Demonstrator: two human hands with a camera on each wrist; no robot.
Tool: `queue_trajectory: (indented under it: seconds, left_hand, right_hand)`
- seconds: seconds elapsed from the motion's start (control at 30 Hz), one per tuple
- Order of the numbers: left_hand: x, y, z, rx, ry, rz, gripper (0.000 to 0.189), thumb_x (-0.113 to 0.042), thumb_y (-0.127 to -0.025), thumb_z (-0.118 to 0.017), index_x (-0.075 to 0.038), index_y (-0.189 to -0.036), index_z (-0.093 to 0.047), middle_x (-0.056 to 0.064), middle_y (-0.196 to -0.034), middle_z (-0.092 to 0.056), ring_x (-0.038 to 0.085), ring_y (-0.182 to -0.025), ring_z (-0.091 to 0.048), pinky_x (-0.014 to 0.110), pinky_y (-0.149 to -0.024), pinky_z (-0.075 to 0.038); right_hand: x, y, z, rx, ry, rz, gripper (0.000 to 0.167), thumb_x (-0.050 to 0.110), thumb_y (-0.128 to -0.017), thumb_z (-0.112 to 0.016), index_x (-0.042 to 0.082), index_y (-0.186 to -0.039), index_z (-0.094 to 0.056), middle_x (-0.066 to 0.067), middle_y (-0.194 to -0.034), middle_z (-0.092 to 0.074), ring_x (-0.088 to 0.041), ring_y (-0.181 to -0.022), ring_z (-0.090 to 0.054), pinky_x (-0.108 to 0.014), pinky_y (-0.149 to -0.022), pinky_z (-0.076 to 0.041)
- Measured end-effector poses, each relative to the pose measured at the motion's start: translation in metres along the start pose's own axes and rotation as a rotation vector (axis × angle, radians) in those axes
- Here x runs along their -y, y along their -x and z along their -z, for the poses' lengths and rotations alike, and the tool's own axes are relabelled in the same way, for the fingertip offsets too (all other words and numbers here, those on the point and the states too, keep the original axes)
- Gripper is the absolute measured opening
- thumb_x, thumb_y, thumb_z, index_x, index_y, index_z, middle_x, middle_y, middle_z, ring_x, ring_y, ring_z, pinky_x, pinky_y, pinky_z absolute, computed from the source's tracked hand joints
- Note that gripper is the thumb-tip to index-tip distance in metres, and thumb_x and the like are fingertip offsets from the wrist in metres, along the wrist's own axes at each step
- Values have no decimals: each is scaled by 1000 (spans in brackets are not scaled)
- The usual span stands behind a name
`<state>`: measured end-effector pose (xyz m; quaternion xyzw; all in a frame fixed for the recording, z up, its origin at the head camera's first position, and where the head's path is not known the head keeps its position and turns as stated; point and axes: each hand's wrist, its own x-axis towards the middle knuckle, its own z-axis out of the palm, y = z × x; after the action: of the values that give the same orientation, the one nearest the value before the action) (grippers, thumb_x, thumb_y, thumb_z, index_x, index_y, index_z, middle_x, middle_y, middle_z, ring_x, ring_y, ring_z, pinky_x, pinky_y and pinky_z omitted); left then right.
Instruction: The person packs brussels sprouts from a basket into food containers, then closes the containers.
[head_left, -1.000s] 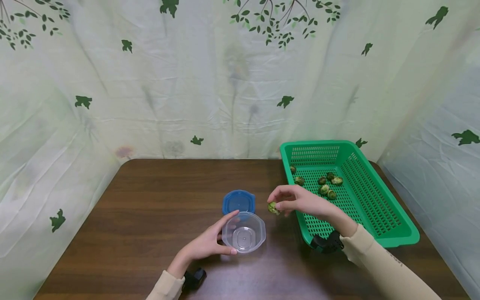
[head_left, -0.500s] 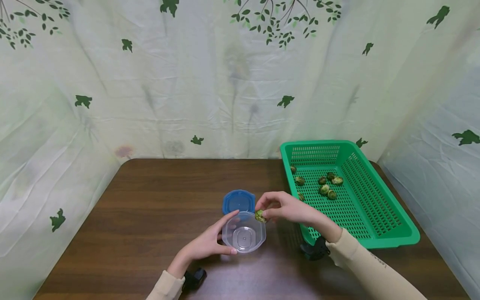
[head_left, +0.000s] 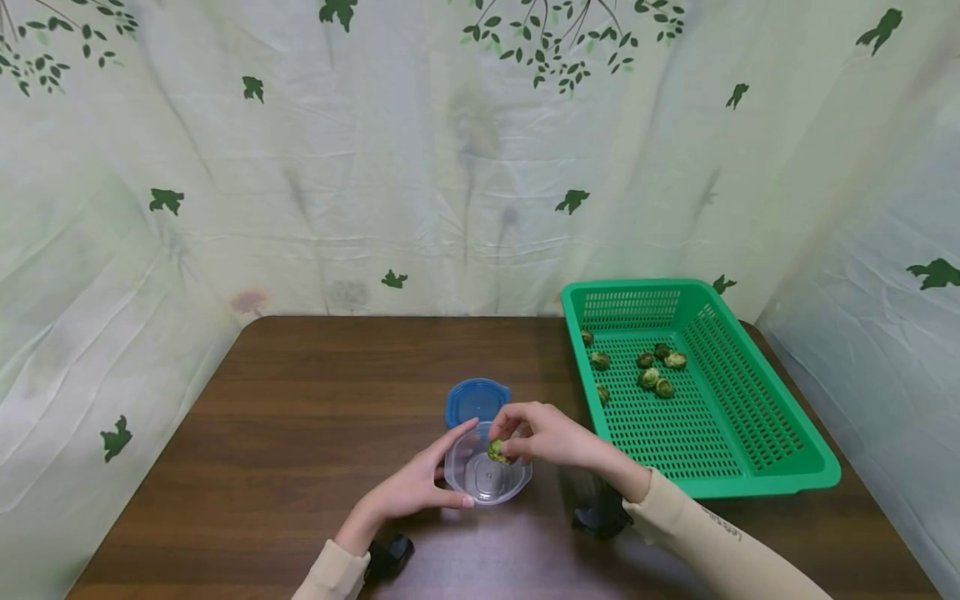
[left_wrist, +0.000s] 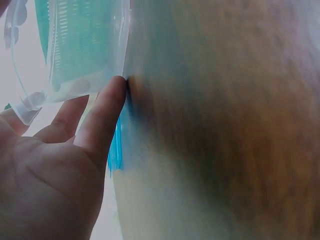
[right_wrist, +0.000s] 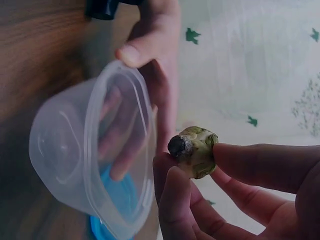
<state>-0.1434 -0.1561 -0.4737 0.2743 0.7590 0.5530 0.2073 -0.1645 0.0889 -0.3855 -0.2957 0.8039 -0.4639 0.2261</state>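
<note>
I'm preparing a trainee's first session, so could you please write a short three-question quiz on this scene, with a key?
1. True or false: the right hand pinches a Brussels sprout above the opening of the clear container.
2. The left hand grips that container. What colour is the lid lying beyond it: A) red, B) blue, C) yellow?
3. Fill in: the other sprouts in view lie in the green ____.

Key: 1. True. 2. B. 3. Basket.
</note>
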Motion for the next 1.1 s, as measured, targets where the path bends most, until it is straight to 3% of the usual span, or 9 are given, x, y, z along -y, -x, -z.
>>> queue_trajectory:
  seconds: [0.37,0.53,0.67,0.9,1.1]
  left_hand:
    - [0,0,0,14,19,2,93,-16,-84,-75,-15,-154,-14,10,-156,-12,30,-134,-32,34,-99,-40]
    - [0,0,0,16,38,-24,94,-14,-83,-76,-13,-154,-14,11,-156,-12,30,-134,-30,31,-98,-41]
    - [1,0,0,18,40,-39,95,-13,-83,-76,-12,-154,-13,11,-156,-12,30,-134,-30,30,-97,-41]
    - [1,0,0,17,30,-36,94,-13,-84,-75,-13,-154,-13,13,-156,-12,32,-133,-32,36,-98,-41]
    - [3,0,-1,10,0,-27,94,-16,-84,-75,-14,-154,-13,14,-155,-15,33,-134,-31,37,-99,-41]
  right_hand:
    - [-1,-6,-20,-15,93,-6,10,2,-88,-64,10,-95,-66,1,-86,-61,-17,-70,-60,-26,-60,-50]
    - [-4,-9,-28,-20,181,25,13,2,-85,-66,12,-93,-66,6,-85,-62,-14,-77,-57,-24,-63,-47]
    - [-5,-9,-33,-9,189,22,15,-2,-85,-63,10,-92,-65,4,-84,-62,-13,-73,-57,-23,-62,-46]
    - [-4,-5,-30,-44,199,29,16,-5,-83,-60,6,-93,-66,-8,-89,-66,-14,-74,-56,-24,-62,-47]
    - [-2,0,-22,-86,190,26,14,-3,-86,-59,6,-95,-66,-9,-91,-66,-14,-73,-59,-26,-63,-48]
